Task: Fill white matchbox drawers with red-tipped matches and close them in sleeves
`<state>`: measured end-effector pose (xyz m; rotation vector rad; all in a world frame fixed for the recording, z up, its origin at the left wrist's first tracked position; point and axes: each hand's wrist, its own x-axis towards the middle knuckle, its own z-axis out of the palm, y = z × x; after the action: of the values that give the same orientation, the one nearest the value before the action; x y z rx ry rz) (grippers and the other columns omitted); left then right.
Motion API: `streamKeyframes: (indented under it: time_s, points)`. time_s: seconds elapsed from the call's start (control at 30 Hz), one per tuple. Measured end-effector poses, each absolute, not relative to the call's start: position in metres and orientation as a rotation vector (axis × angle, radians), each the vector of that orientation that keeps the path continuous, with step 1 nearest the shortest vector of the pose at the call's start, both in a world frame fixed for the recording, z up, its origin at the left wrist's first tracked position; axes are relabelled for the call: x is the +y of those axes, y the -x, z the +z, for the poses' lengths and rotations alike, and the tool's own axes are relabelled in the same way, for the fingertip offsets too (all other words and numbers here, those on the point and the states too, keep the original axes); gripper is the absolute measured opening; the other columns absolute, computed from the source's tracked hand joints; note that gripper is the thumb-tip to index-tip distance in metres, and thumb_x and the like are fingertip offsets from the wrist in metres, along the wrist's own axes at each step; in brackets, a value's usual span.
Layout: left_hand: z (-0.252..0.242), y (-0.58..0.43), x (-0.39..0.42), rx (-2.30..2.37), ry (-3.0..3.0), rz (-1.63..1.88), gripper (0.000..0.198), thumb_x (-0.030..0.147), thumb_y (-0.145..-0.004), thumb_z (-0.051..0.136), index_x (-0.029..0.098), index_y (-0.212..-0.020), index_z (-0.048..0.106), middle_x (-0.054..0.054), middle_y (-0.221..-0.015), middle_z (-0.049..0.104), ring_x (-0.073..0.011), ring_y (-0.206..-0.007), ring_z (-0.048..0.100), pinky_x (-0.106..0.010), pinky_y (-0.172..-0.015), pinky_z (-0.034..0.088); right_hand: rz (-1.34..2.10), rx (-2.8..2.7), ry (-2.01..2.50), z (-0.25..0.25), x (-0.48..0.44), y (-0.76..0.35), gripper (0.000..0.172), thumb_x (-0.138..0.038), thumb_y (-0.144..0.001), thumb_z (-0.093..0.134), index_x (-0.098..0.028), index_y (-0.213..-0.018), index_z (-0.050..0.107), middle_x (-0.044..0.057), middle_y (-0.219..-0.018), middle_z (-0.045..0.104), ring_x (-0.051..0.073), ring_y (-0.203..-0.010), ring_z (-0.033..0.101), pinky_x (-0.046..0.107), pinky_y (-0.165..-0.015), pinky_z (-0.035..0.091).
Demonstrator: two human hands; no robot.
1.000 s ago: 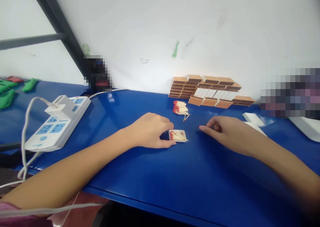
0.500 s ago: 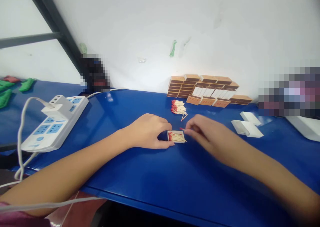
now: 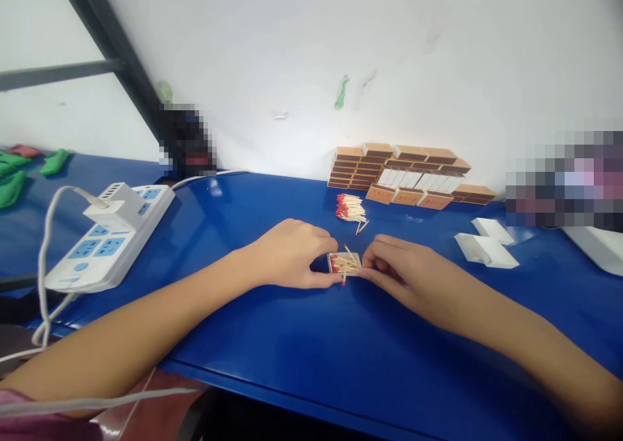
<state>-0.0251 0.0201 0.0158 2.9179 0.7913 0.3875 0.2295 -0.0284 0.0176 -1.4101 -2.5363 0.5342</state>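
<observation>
A small white matchbox tray [image 3: 356, 257] holding red-tipped matches [image 3: 347, 265] rests on the blue table. My left hand [image 3: 296, 256] is closed on the tray's left end, thumb at the near side and fingers at the far side. One match slants over the far rim, and another pokes past the near rim with its red head outward. At the tray's right end is my right hand [image 3: 396, 266], its thumb and fingers pinched together; whether they grip a match or the tray edge is hidden. A pile of loose matches [image 3: 351, 208] lies just beyond the tray.
Stacked matchboxes [image 3: 360, 168] stand against the wall, some showing white sides. Folded white paper pieces [image 3: 487, 250] lie to the right. A white power strip [image 3: 92, 259] with cables occupies the left side. Green items [image 3: 54, 162] sit at far left.
My right hand came from just above the tray to its right end. The match it held no longer shows in its fingers, and two matches now stick out over the tray's rims.
</observation>
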Motion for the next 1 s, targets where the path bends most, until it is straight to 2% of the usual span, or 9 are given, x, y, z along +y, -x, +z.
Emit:
streamKeyframes:
  time_s: [0.3, 0.5, 0.63, 0.8, 1.0]
  points:
    - [0.015, 0.024, 0.019, 0.787, -2.913, 0.382, 0.039, 0.056, -0.093, 0.067, 0.018, -0.09, 0.074, -0.001, -0.076, 0.068, -0.0157, -0.066, 0.063, -0.029, -0.056, 0.035, 0.379, -2.501, 1.279, 0.012, -0.025, -0.228, 0.014, -0.03, -0.105, 0.054, -0.022, -0.095, 0.06, 0.003, -0.092, 0.064, 0.018, -0.074, 0.06, 0.03, -0.062, 0.042]
    - [0.016, 0.023, 0.018, 0.78, -2.916, 0.361, 0.038, 0.055, -0.094, 0.066, 0.018, -0.084, 0.07, -0.001, -0.076, 0.068, -0.0159, -0.067, 0.063, -0.029, -0.056, 0.034, 0.28, -2.441, 1.246, 0.008, -0.023, -0.223, 0.011, -0.029, -0.105, 0.054, -0.022, -0.101, 0.061, 0.003, -0.097, 0.065, 0.017, -0.075, 0.061, 0.031, -0.065, 0.045]
    - [0.017, 0.022, 0.016, 0.77, -2.909, 0.339, 0.036, 0.053, -0.095, 0.066, 0.018, -0.089, 0.072, -0.002, -0.08, 0.07, -0.0166, -0.07, 0.065, -0.029, -0.058, 0.037, 0.279, -2.409, 1.259, 0.006, -0.021, -0.22, 0.022, -0.04, -0.102, 0.063, -0.022, -0.114, 0.065, 0.004, -0.101, 0.067, 0.017, -0.077, 0.063, 0.031, -0.065, 0.047]
    - [0.015, 0.023, 0.016, 0.771, -2.933, 0.358, 0.038, 0.054, -0.095, 0.065, 0.017, -0.086, 0.071, -0.002, -0.08, 0.07, -0.0165, -0.07, 0.064, -0.03, -0.057, 0.036, 0.355, -2.415, 1.225, 0.002, -0.019, -0.216, 0.014, -0.031, -0.103, 0.06, -0.023, -0.101, 0.071, 0.003, -0.095, 0.071, 0.016, -0.079, 0.066, 0.03, -0.068, 0.048]
    - [0.014, 0.024, 0.018, 0.777, -2.923, 0.364, 0.036, 0.053, -0.093, 0.068, 0.018, -0.091, 0.074, -0.002, -0.078, 0.07, -0.016, -0.067, 0.063, -0.029, -0.056, 0.034, 0.28, -2.347, 1.181, 0.008, -0.021, -0.218, 0.014, -0.021, -0.1, 0.059, -0.022, -0.101, 0.072, 0.001, -0.092, 0.075, 0.015, -0.073, 0.064, 0.029, -0.066, 0.048]
